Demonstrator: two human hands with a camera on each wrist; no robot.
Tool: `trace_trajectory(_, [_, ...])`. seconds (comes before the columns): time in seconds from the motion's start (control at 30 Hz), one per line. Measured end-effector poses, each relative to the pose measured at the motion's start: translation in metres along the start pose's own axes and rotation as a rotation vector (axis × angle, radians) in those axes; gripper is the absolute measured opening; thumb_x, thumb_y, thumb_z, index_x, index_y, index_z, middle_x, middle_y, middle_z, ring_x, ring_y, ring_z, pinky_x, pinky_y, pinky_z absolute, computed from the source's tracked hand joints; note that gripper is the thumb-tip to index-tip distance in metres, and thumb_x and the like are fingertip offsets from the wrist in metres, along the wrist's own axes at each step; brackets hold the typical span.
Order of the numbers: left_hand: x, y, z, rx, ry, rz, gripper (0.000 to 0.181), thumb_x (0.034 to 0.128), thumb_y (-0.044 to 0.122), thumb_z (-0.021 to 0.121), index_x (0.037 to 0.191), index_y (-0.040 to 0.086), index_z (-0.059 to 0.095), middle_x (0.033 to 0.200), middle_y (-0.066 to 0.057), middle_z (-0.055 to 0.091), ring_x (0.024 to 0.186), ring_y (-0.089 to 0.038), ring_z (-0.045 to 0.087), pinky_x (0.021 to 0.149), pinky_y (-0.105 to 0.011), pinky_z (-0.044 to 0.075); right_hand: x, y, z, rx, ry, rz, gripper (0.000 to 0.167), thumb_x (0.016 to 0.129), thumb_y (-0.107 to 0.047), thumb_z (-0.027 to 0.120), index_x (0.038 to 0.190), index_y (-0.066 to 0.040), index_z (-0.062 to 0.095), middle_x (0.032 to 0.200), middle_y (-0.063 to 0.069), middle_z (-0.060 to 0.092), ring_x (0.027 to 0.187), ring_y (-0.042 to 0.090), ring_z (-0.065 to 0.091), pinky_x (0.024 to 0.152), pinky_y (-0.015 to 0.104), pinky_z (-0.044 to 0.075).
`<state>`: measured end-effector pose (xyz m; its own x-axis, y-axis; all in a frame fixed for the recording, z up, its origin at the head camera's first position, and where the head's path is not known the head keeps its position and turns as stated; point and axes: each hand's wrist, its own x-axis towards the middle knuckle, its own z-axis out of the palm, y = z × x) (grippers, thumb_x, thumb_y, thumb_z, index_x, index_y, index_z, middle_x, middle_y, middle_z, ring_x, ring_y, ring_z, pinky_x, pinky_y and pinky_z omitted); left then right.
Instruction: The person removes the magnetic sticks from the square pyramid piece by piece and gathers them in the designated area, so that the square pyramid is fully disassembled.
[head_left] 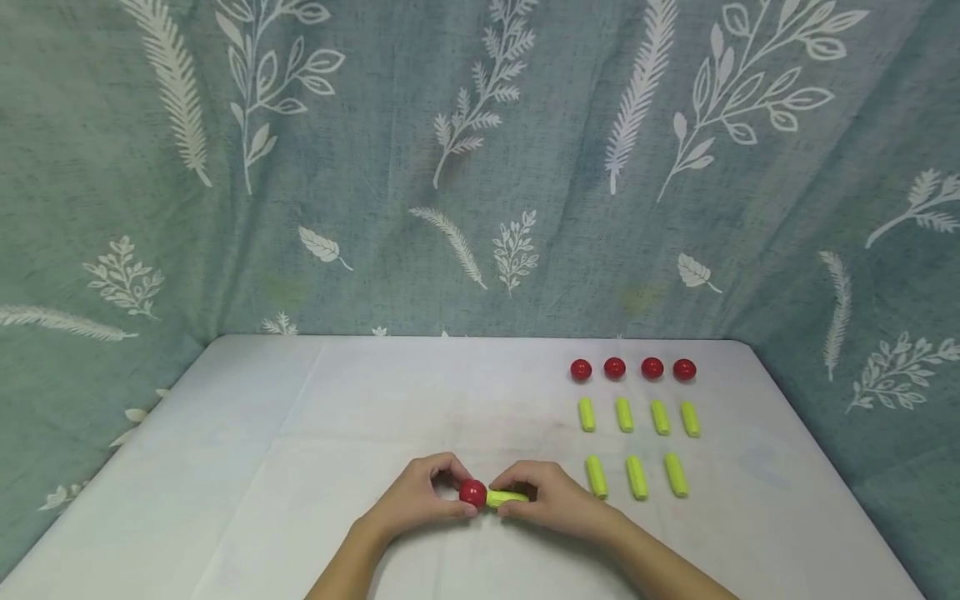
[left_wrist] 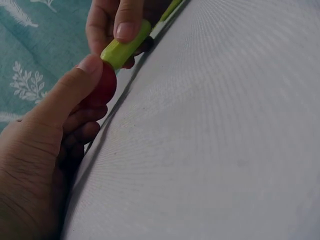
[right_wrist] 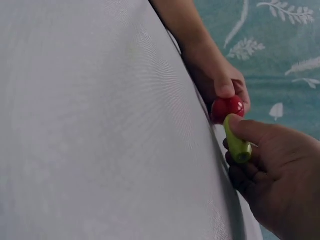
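Note:
Near the front middle of the table, my left hand [head_left: 420, 498] pinches a shiny red ball [head_left: 472, 492] between thumb and fingers. My right hand [head_left: 551, 500] holds a short yellow-green stick [head_left: 507, 498] the same way, its end against the ball's right side. In the left wrist view the stick [left_wrist: 125, 47] meets the red ball [left_wrist: 102, 90], which my thumb partly covers. The right wrist view shows the stick's [right_wrist: 239, 145] outer end with a small dark recess, and the ball [right_wrist: 227, 108] beyond it. Whether the stick enters the ball is not visible.
At the back right lie several red balls [head_left: 615, 368] in a row. Below them are two rows of yellow-green sticks, a far row [head_left: 625, 414] and a near row [head_left: 637, 477]. A white cloth [head_left: 337, 417] covers the table; a teal leaf-patterned curtain [head_left: 375, 208] hangs behind and beside it.

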<state>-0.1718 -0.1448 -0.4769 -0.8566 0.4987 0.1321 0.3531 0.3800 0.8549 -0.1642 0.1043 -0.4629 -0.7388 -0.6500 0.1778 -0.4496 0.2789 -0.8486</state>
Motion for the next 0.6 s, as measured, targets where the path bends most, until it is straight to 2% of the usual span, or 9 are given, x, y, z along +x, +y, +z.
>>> trace_trajectory(0.17, [0.001,0.000,0.000,0.008,-0.014,0.007,0.031,0.0670,0.038,0.084,0.089,0.027,0.065,0.087,0.011,0.066,0.083,-0.009,0.059,0.079,-0.023,0.048,-0.002,0.000,-0.001,-0.026,-0.029,-0.015,0.023,0.085,-0.024,0.071,0.105,-0.014,0.068,0.094,-0.004,0.069,0.079,-0.001,0.053,0.072,0.018,0.049])
trace_trajectory(0.33, [-0.001,-0.001,-0.001,-0.004,0.043,-0.001,0.030,0.0682,0.033,0.084,0.088,0.022,0.065,0.085,0.008,0.065,0.080,-0.009,0.058,0.075,-0.023,0.047,-0.011,0.001,-0.003,-0.080,-0.004,-0.008,0.022,0.085,-0.023,0.071,0.104,-0.012,0.068,0.094,-0.005,0.068,0.081,-0.001,0.054,0.072,0.019,0.049])
trace_trajectory(0.4, [-0.002,-0.002,-0.001,-0.008,0.062,-0.017,0.029,0.0690,0.029,0.084,0.089,0.020,0.065,0.086,0.008,0.065,0.079,-0.009,0.058,0.075,-0.023,0.047,-0.015,0.002,-0.003,-0.115,0.020,-0.021,0.021,0.086,-0.020,0.070,0.105,-0.012,0.067,0.098,-0.005,0.067,0.085,0.001,0.056,0.076,0.021,0.049])
trace_trajectory(0.53, [-0.001,-0.002,-0.001,0.017,0.062,-0.023,0.029,0.0714,0.023,0.083,0.092,0.016,0.064,0.090,0.004,0.065,0.082,-0.010,0.058,0.078,-0.024,0.048,-0.022,0.003,0.000,-0.212,0.057,-0.112,0.014,0.086,-0.014,0.069,0.100,-0.015,0.068,0.106,-0.004,0.063,0.095,0.005,0.058,0.085,0.025,0.050])
trace_trajectory(0.6, [-0.001,-0.001,0.000,0.030,0.064,-0.016,0.029,0.0723,0.020,0.082,0.094,0.014,0.064,0.092,0.003,0.066,0.083,-0.009,0.058,0.079,-0.025,0.048,-0.024,0.003,0.000,-0.247,0.047,-0.141,0.010,0.086,-0.016,0.070,0.096,-0.017,0.069,0.108,-0.003,0.061,0.098,0.006,0.058,0.087,0.025,0.050])
